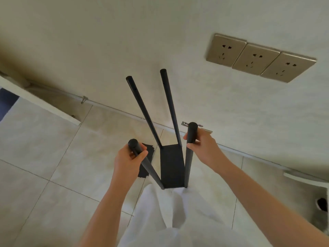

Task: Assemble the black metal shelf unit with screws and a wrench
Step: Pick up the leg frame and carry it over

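Black metal shelf unit (171,164) stands upright on the tiled floor (44,157) near the wall (124,41), and we see the left hand (130,155) and the right hand (201,145) each clamped round one of its near poles (188,164), well apart, likely steadying it for the next shelf.

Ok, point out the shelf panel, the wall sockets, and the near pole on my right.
shelf panel (171,164): head view, middle of its flat black face.
wall sockets (256,58): head view, centre of the middle plate.
near right pole (188,164): head view, bare shaft about halfway down.
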`<action>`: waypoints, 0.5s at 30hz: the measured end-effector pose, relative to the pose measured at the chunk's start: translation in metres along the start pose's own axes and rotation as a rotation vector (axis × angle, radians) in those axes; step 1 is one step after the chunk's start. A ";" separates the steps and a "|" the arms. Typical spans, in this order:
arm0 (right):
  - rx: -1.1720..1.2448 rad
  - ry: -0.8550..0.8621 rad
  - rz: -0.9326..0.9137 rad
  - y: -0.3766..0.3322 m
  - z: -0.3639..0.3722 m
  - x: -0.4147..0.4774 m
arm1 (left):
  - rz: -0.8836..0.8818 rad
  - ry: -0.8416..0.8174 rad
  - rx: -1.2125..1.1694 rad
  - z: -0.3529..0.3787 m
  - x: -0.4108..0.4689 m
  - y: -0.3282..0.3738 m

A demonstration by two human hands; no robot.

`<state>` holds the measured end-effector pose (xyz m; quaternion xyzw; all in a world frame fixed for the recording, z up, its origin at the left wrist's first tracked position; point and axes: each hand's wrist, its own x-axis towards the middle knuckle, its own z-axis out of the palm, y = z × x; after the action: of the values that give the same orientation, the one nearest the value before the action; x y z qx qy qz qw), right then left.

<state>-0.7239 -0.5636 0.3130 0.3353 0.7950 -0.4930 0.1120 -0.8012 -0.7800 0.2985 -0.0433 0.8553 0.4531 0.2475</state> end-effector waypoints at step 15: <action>0.082 0.093 0.116 0.028 0.055 0.000 | 0.193 -0.413 0.309 -0.028 0.068 -0.030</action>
<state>-0.7140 -0.6032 0.2662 0.4075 0.7578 -0.5016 0.0893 -0.8623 -0.8096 0.2573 0.1698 0.8460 0.3377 0.3761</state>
